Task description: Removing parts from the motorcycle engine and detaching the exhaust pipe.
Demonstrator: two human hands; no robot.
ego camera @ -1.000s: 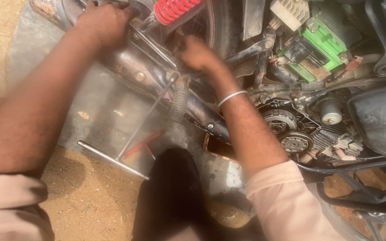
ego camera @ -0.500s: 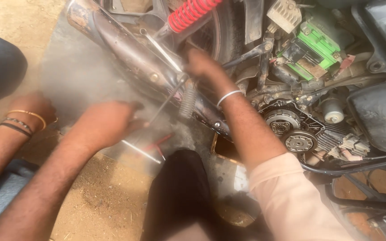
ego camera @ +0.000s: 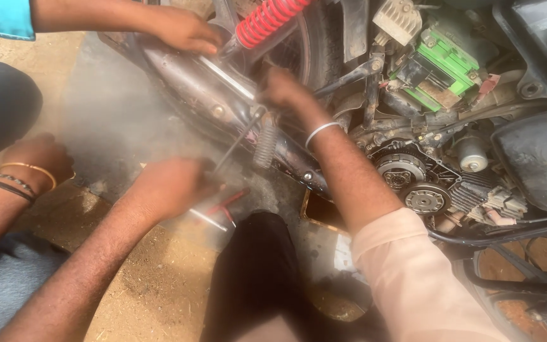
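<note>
Two hands on the job here, both belong to the camera wearer. The left hand point(ego camera: 171, 187) is curled shut around the handle end of a long thin T-handle wrench point(ego camera: 238, 144), and the shaft angles up toward the swingarm area, so it looks like it's held low on purpose to get the tip in under the exhaust. The right hand point(ego camera: 284, 88) is reaching in beside the rear wheel, fingers bent against the frame just below the red shock spring point(ego camera: 267, 19); can't tell if it's actually gripping anything or just steadying, the fingertips are hidden. There's a silver bangle on that wrist.

The rubber footpeg point(ego camera: 265, 144) hangs right between the two hands. Under the left hand a red-handled tool point(ego camera: 228, 201) lies on the ground, close enough to grab.

A second person's hand point(ego camera: 182, 28) rests on the exhaust pipe point(ego camera: 185, 79) up top, probably holding it out of the way. Their other hand point(ego camera: 36, 158), with bracelets, sits on their own knee. Further right the clutch assembly point(ego camera: 401, 172) is exposed, cover off, and the green battery point(ego camera: 447, 66) sits in the open frame.
</note>
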